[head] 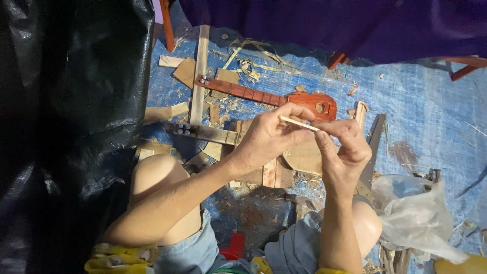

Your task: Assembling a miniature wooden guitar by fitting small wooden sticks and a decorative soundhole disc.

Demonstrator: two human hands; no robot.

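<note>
A black plastic sheet fills the left side, and a blue tarp covers the floor, littered with wood offcuts. On it lies a small red guitar, painted and seemingly finished, above an unpainted guitar body that looks unfinished. The left hand and right hand together pinch a thin wooden stick over them.

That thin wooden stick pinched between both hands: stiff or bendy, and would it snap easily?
The wooden stick looks slender and pale, so probably very light and fairly fragile under bending. The left hand and right hand pinch it between fingertips, which suggests it needs little force. Laid on the blue tarp, it might roll.
</note>
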